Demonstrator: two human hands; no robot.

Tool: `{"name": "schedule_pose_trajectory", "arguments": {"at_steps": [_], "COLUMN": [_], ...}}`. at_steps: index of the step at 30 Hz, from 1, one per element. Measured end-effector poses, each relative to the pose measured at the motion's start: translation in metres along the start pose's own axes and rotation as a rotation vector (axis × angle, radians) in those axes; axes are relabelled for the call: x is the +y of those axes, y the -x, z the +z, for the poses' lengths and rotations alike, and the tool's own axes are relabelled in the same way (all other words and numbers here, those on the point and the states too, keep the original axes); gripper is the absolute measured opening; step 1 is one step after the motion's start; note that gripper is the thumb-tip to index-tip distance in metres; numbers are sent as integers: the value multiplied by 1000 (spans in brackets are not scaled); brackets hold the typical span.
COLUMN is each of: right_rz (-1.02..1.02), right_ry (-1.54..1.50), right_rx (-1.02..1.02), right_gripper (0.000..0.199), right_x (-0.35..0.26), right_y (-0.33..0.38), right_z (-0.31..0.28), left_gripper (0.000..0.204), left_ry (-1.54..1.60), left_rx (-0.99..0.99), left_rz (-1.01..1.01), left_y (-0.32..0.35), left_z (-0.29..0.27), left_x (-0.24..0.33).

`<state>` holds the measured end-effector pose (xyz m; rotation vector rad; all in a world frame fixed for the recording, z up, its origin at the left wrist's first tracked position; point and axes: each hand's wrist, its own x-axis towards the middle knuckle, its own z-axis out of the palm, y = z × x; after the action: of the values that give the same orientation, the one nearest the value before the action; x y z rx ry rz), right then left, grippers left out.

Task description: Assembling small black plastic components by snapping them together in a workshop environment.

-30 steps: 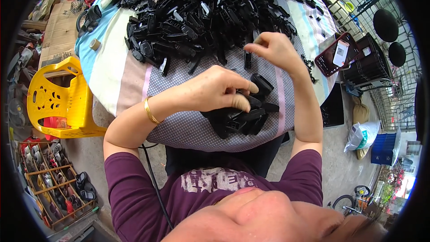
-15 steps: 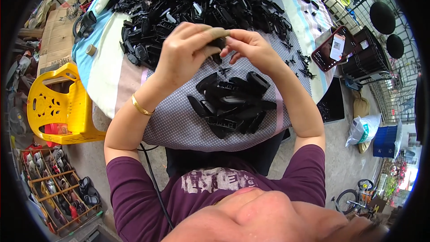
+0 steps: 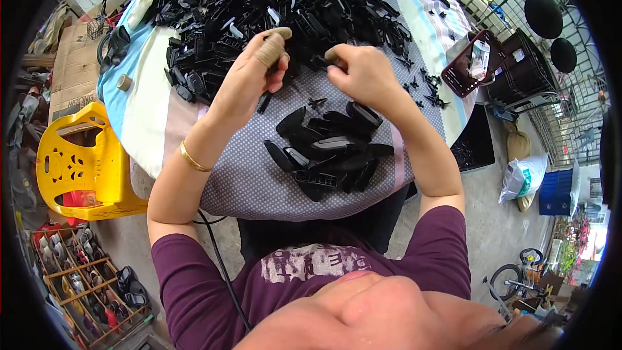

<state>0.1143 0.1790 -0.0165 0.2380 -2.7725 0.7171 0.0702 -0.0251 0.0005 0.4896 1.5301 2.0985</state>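
The work surface is a rounded table covered with a patterned tablecloth (image 3: 249, 188) in grey dotted, pink, cream and pale blue panels. Nearest the person, below and between the two hands, lies a loose cluster of elongated black plastic parts (image 3: 334, 146), several with glossy faces. A small black spiky plastic piece (image 3: 316, 102) lies on the cloth between this cluster and the hands. The left hand (image 3: 249, 78), with beige tape wrapped on its digits and a gold-coloured bangle (image 3: 194, 159) on its wrist, is raised over the near edge of the main pile; its fingers are curled, and whether it grips a part cannot be determined. The right hand (image 3: 366, 71) is level with it and well apart, thumb and forefinger brought close together beside dark parts; a hold cannot be confirmed. Directly beyond both hands spreads a large pile of black plastic parts (image 3: 259, 16), with a few light grey faces showing. Right of the right hand are scattered small black spiky pieces (image 3: 433, 87) and, farther out, a smartphone (image 3: 478, 61) standing tilted. Left of the left hand, near the table edge, sits a small beige roll (image 3: 124, 82); farther left, beside the table, stands a yellow plastic chair (image 3: 103, 198) with a perforated backrest.
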Motion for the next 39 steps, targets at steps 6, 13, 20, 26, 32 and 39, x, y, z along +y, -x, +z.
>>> {"name": "schedule_pose_trajectory", "arguments": {"at_steps": [6, 13, 20, 26, 32, 39], "right_rz": [119, 119, 134, 138, -230, -47], "right_ry": [-1022, -1078, -1048, -952, -370, -638], "right_rx": [-82, -108, -107, -56, 277, -186], "right_gripper": [19, 19, 18, 15, 16, 25], "right_x": [-12, -18, -25, -26, -28, -21], "right_y": [0, 5, 7, 10, 11, 8], "right_z": [-6, 5, 3, 2, 14, 14], "left_gripper": [34, 33, 34, 36, 35, 27], "left_ry": [249, 263, 158, 148, 119, -84], "left_rx": [-70, -45, 38, 25, 55, -80], "left_rz": [-101, 13, 134, 160, 201, 214], "left_y": [-3, 1, -1, 1, 4, 6], "left_z": [-7, -1, -5, -4, 3, 0], "left_x": [-14, -25, -29, -26, -30, -17]}}
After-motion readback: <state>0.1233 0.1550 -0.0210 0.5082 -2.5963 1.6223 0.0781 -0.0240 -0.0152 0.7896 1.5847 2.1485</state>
